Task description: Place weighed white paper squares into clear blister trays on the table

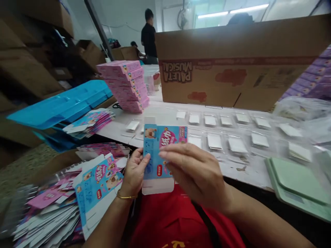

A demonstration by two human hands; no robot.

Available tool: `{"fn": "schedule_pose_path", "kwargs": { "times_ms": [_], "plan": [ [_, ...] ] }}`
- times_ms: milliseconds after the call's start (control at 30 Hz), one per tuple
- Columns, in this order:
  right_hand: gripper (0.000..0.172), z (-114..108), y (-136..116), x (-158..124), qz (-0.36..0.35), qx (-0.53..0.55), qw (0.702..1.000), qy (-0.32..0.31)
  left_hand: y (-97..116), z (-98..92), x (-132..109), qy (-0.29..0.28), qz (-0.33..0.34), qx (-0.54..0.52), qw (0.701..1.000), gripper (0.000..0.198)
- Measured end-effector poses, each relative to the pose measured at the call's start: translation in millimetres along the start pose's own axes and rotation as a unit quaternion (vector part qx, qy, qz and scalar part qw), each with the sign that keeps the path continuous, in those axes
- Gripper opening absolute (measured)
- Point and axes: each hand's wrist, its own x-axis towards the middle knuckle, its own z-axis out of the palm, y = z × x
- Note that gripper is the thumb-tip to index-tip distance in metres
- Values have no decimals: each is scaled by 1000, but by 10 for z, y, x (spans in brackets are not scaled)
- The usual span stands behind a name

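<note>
My left hand [137, 168] is closed on the left edge of a blue printed carton [152, 148], thumb in front. The carton shows a cartoon bear and a pink patch. Its white end flaps stick out at the top and bottom. In front of the carton's right side is my right hand [196, 168], fingers stretched out and close together, covering part of the print. Whether its fingertips touch the carton I cannot tell. Beyond the carton, clear plastic trays [214, 141] with white stacks in them stand in rows on the white table [160, 103].
Loose flat cartons [98, 182] are heaped at my left, by a blue plastic bin [64, 103]. Pink boxes [126, 86] stand stacked on the table. A large cardboard box [232, 69] blocks the back. At right lies a green scale [297, 182]. A person [149, 38] stands far behind.
</note>
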Motion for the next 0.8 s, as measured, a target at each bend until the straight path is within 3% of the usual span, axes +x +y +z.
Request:
{"fn": "schedule_pose_path", "kwargs": {
  "times_ms": [167,367,467,533,600,633,700,767,800],
  "plan": [
    [40,356,450,150,-69,-93,993,30,-107,-154,-91,-68,29,152,986,22],
    [47,526,847,18,16,-74,995,72,-29,-322,-129,-162,29,254,953,22],
    [28,532,964,-159,94,-4,995,-18,-90,-445,-112,-200,41,356,912,22],
    [14,579,1002,-340,122,63,983,-118,-229,-507,-99,-184,73,447,872,23],
    [17,655,1015,-513,128,142,966,-176,-427,-523,-108,-164,123,512,834,25],
    [20,693,1017,-576,129,176,959,-179,-532,-510,-124,-167,147,531,818,28],
    [22,745,1020,-634,116,214,955,-169,-715,-453,-169,-201,186,543,794,55],
    [21,753,1023,-611,61,206,961,-171,-819,-377,-198,-258,191,518,793,77],
    [20,745,1024,-587,20,184,969,-166,-835,-344,-196,-281,178,494,803,75]
  ]
}}
